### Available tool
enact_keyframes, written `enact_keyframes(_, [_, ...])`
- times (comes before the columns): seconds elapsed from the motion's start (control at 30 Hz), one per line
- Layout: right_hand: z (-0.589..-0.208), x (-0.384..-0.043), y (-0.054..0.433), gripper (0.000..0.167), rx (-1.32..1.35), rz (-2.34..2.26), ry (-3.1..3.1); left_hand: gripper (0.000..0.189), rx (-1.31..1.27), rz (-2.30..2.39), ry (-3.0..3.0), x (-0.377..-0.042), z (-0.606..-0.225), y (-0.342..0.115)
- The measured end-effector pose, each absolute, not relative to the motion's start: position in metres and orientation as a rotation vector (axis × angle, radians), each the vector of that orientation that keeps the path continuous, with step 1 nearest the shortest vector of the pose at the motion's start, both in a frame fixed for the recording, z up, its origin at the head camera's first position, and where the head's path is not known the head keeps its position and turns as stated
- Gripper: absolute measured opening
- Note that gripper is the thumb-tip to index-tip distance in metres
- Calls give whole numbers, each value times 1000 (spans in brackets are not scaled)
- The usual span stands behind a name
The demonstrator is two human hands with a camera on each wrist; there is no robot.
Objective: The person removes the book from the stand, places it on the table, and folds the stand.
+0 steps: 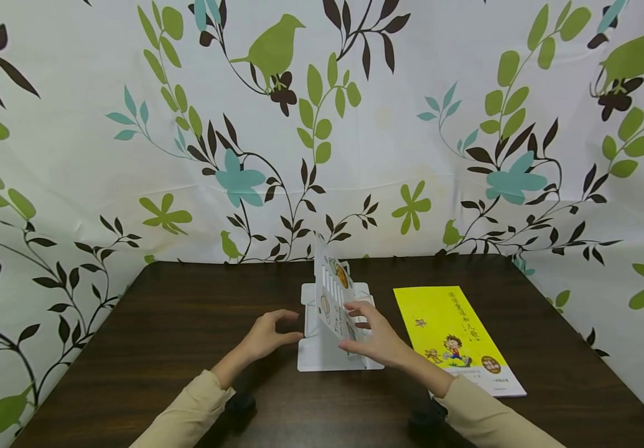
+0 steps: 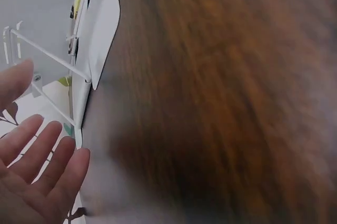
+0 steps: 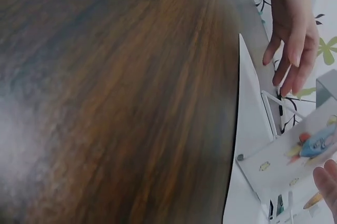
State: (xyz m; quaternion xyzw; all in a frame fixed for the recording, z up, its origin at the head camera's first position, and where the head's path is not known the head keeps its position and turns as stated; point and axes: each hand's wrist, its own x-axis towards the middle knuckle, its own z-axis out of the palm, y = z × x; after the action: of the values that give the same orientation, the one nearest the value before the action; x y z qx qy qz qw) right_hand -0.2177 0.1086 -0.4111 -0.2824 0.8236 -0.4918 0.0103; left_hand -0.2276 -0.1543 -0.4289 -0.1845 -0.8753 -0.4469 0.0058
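A white book stand (image 1: pixel 327 359) stands on the dark table, its flat base down and its panel (image 1: pixel 328 305) upright. Coloured pictures and lettering cover the panel's right face. My left hand (image 1: pixel 266 339) is at the stand's left side, fingers spread and holding nothing. Thin wire supports (image 2: pixel 50 52) behind the panel show in the left wrist view, beside that hand. At the panel's right face is my right hand (image 1: pixel 378 336), fingers extended; whether its fingertips touch the panel is hard to tell. In the right wrist view only its fingertips (image 3: pixel 326 184) appear.
A yellow children's book (image 1: pixel 439 323) lies flat to the right of the stand, close to the right forearm. Behind the table (image 1: pixel 204 305) hangs a cloth (image 1: pixel 378 124) printed with leaves and birds.
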Motion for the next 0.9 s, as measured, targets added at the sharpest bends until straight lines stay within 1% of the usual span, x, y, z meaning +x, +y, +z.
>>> enact_keyframes(0.37, [-408,-218,100,62,-879,-1469,2611,23,-697,-1287,-2748,-235,-437,-138])
enact_keyframes(0.63, [-376,-199,95,60,-892,-1486,2567,12,-685,-1244,-2718,-238,-444,-130])
enact_keyframes(0.8, [-376,-199,94,58,-894,-1495,2587,11,-646,-1226,-2699,-238,-447,-126])
enact_keyframes(0.9, [-390,-206,96,59,-875,-1506,2604,11,-617,-1218,-2712,-238,-447,-124])
